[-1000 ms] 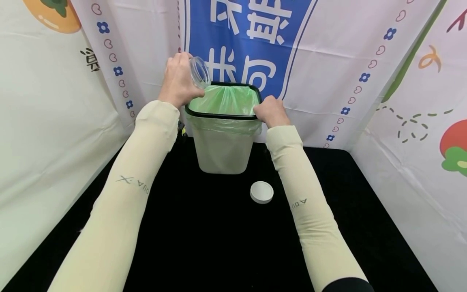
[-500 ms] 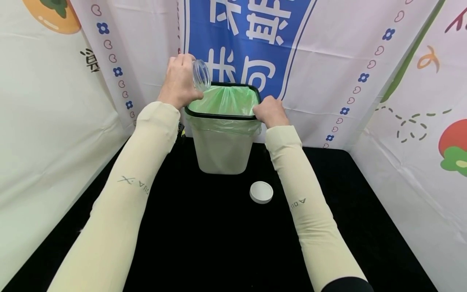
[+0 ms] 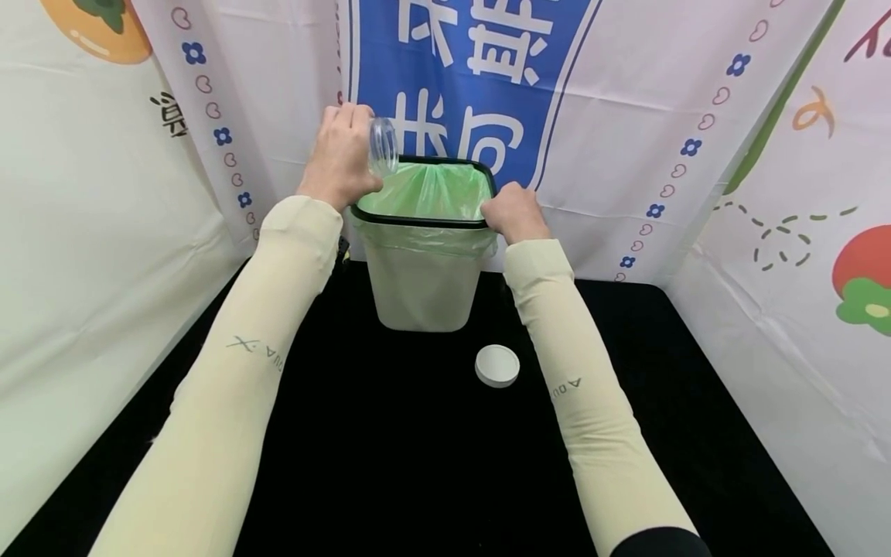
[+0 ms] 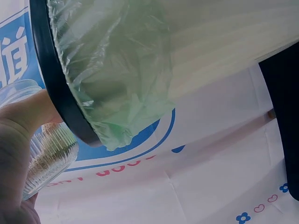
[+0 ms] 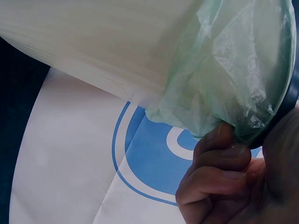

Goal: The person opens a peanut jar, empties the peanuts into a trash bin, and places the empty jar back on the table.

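Note:
My left hand point(image 3: 341, 156) grips a clear ribbed jar point(image 3: 384, 147) above the left edge of the trash bin point(image 3: 420, 290). The jar lies tipped on its side, its mouth toward the bin's opening. In the left wrist view, light-brown grainy stuff point(image 4: 49, 156) shows through the jar's wall. A green plastic bag point(image 3: 442, 192) lines the bin and folds over its outside, under a black rim point(image 3: 425, 223). My right hand point(image 3: 517, 213) holds the rim at the right corner, its fingers curled against the bag in the right wrist view. The inside bottom of the bin is hidden.
A white round lid point(image 3: 497, 365) lies on the black tabletop point(image 3: 390, 449), in front of the bin and left of the right sleeve point(image 3: 578, 387). Behind the bin hangs a printed cloth point(image 3: 612, 108). A small dark object point(image 3: 343, 249) is partly hidden beside the left sleeve.
The jar has turned a little in my left hand's grip, so its mouth shows narrower and faces further right. My right hand stays on the rim, and the lid has not moved.

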`<state>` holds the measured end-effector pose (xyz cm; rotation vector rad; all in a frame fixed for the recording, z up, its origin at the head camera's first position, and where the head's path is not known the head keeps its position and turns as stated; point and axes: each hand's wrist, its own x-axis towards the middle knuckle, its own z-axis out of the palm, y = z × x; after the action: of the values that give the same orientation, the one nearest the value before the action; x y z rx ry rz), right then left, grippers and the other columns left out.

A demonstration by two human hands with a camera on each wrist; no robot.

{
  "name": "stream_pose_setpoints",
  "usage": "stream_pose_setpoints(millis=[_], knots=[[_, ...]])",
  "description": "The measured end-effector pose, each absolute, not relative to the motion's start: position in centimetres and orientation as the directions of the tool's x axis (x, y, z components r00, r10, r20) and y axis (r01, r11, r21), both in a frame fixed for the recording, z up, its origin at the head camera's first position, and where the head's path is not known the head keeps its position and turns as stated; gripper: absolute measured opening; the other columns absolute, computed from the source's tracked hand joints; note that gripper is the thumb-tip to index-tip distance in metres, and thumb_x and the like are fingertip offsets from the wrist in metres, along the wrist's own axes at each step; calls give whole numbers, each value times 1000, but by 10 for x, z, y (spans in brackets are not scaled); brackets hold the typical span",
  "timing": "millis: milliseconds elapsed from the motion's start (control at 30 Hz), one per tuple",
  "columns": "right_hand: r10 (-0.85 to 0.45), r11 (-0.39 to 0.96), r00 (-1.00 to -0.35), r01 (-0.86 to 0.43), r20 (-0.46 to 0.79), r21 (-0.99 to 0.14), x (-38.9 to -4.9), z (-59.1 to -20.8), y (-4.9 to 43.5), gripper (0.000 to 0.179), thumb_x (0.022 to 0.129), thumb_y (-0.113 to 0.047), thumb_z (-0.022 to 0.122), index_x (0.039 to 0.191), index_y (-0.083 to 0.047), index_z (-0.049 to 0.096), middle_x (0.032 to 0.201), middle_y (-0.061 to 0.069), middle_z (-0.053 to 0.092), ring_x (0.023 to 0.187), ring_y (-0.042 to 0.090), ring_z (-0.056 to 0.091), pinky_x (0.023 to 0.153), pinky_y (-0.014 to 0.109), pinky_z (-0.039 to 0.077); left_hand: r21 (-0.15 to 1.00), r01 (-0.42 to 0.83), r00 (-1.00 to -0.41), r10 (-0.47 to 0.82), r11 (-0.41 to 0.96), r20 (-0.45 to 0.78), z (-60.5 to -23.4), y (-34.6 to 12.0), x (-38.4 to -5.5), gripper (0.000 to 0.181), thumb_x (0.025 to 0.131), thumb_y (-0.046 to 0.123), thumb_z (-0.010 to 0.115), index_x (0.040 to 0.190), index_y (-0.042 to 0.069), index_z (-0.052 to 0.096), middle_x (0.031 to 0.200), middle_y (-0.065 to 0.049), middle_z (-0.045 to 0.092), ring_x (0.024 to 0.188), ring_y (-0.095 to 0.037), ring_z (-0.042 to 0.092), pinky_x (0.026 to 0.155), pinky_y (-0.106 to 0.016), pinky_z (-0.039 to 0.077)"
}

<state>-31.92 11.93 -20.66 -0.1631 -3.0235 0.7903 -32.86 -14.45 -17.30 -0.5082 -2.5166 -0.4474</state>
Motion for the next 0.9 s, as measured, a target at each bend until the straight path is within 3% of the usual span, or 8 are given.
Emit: stream_pose_setpoints(millis=[567, 900], knots=[[110, 867, -994, 97, -2, -488, -320, -211, 118, 15, 100, -20, 47, 88, -11, 50, 92, 11, 51, 79, 27, 52, 64, 34, 43, 60, 450, -733, 330, 891, 595, -177, -144, -328, 82, 70, -5, 85, 142, -12, 47, 141, -29, 55, 130, -45, 47, 123, -51, 39], [115, 867, -993, 102, -3, -489, -320, -207, 118, 15, 100, -20, 47, 97, -8, 56, 100, 14, 56, 83, 28, 54, 67, 36, 45, -24, 437, -688, 351, 899, 635, -175, -142, -329, 78, 70, -6, 82, 140, -12, 48, 139, -30, 57, 130, -46, 49, 121, -52, 42]])
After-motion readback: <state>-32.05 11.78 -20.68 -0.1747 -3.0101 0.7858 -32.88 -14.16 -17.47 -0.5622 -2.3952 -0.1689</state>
